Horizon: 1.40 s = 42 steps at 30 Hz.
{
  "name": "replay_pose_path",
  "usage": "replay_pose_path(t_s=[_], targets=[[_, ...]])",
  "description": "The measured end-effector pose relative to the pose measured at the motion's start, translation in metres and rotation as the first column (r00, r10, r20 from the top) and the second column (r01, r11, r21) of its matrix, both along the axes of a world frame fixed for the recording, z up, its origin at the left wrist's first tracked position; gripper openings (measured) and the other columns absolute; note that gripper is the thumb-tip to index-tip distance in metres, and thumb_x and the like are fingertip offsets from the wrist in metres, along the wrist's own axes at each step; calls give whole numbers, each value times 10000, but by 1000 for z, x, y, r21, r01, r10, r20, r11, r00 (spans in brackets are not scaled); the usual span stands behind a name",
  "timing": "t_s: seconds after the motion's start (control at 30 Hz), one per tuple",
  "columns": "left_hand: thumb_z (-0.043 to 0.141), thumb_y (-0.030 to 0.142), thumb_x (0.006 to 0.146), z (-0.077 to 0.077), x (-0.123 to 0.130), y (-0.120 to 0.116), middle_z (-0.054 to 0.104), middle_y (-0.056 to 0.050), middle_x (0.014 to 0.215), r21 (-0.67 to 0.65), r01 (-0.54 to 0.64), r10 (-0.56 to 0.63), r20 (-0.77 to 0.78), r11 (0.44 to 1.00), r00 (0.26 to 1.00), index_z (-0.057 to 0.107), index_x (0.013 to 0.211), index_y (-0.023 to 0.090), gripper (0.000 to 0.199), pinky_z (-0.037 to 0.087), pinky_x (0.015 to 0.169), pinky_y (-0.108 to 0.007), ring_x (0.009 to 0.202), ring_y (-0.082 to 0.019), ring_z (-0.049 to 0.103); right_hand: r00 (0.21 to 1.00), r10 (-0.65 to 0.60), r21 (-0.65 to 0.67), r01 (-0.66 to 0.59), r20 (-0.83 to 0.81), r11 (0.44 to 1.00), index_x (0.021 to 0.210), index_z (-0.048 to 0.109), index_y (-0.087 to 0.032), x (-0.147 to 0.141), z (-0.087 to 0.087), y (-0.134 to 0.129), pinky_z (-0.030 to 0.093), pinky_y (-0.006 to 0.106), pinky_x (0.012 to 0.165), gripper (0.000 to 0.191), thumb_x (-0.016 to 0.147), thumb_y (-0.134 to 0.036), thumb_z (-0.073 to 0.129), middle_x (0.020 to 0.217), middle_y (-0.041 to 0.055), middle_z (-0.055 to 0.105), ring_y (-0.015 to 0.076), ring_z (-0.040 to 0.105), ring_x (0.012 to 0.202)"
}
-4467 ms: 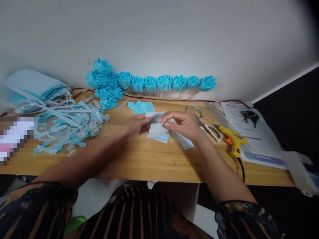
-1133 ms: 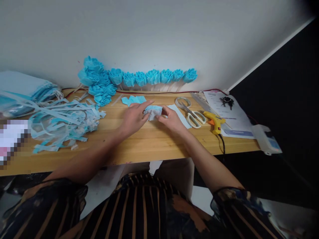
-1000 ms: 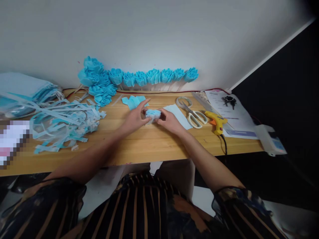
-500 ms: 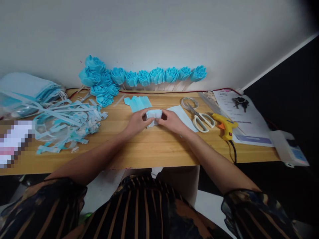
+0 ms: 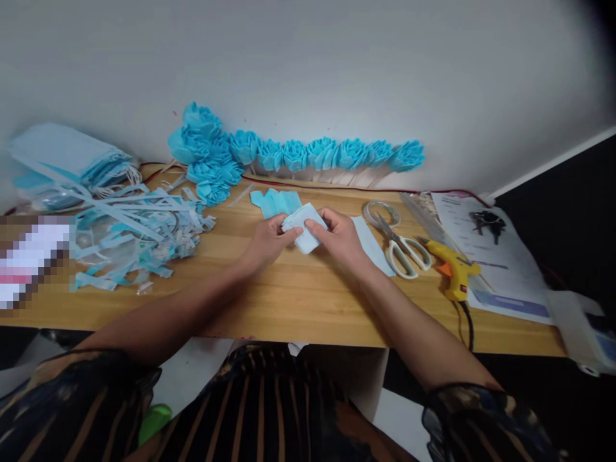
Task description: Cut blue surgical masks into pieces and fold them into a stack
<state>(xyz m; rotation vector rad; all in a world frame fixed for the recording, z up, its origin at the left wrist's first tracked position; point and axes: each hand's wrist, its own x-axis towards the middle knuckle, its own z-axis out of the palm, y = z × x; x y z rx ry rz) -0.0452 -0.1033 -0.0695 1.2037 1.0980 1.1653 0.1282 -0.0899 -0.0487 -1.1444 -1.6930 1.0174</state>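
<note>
Strip pile (image 5: 135, 228): far left on the surface (image 5: 289, 311), loose pale-blue offcuts, well apart from the hands.
Blue flowers (image 5: 206, 151): clustered, then a row running right along the wall, behind everything.
Blue cut-out (image 5: 276, 202): lying just beyond the left hand, nobody holding it.
Left hand (image 5: 269, 240): fingers pinching the left side of the folded piece, thumb on top.
Folded piece (image 5: 308, 242): up between both hands, mid-surface, pale blue and set cornerwise. I'd bet it's super light and soft, a bit springy at the folds, not really slippery. Hard to break, easy to crease or let fan open. Best hold imo is thumbs flat on the face, fingers underneath, near opposite edges.
Right hand (image 5: 341, 236): fingers gripping the right side, thumb pressed on the face.
Changed vs half a second ago: the piece was seen as a shorter block between the thumbs; now it's turned and shows way more face. Whole view shifted too, probably the head.
Pale sheet (image 5: 373, 247): flat just right of the right hand, then scissors (image 5: 408, 258) and yellow glue gun (image 5: 455, 269), all untouched.
</note>
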Motion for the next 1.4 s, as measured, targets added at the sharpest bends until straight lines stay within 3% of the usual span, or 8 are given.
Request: replay_pose_path(t_s=[0.1,0.4,0.53,0.7,0.93,1.1,1.27,1.4], targets=[[812,379,688,0,-2,3,690,-6,769,-4,18,-18,70,1000,997,637,853,151,331,511,668,-267,713,-131,632,994,11,-69,-19,-105,997,801,591,-204,1,-5,-4,350,270,567,351,802,-542,689,662,-31,537,125,452,604],[760,450,779,6,-6,4,632,16,690,143,126,-142,108,982,984,593,900,169,348,487,484,-222,554,-94,566,944,83,-213,-157,-320,964,1014,622,-246,7,-11,-5,457,284,577,404,791,-559,746,700,-34,586,139,519,617],[737,441,796,2,-7,5,711,-50,864,69,199,-204,70,977,976,621,1040,157,392,554,595,-287,687,-146,651,951,76,-236,-152,-301,960,1006,619,-246,9,-13,-5,470,296,598,439,762,-582,763,701,-32,597,148,545,626],[785,431,756,0,-8,5,711,-46,788,29,246,-247,60,969,967,674,974,130,388,559,588,-297,613,-136,635,951,78,-224,-149,-298,963,1015,629,-230,10,-13,-5,433,291,601,403,786,-533,760,646,-44,568,141,536,597],[815,431,745,1,-11,5,673,-1,654,88,257,-271,286,962,919,700,855,156,318,486,554,-242,567,-116,621,910,101,-199,-194,-402,961,851,654,-218,11,-11,-6,462,293,640,172,772,-348,735,699,-30,608,128,533,627],[732,445,844,4,-16,4,659,-6,604,230,213,-221,9,950,975,670,738,165,305,455,593,-255,574,-123,604,890,107,-258,-241,-444,936,945,706,-226,16,-6,-6,523,346,712,210,848,-397,633,758,2,656,165,600,700],[612,342,914,8,-16,-1,685,-34,728,464,193,-91,-234,865,968,696,720,172,271,456,674,-281,675,-138,607,968,103,-226,-156,-229,962,890,717,-191,16,-6,-4,453,299,647,417,823,-600,671,724,14,646,150,552,666],[550,397,944,13,-15,-2,736,-58,916,401,100,-35,-164,911,986,722,889,180,283,500,788,-296,845,-168,653,1000,17,-61,-18,-13,998,774,688,-179,15,-5,-7,342,270,582,353,822,-529,688,602,-27,551,117,451,593]])
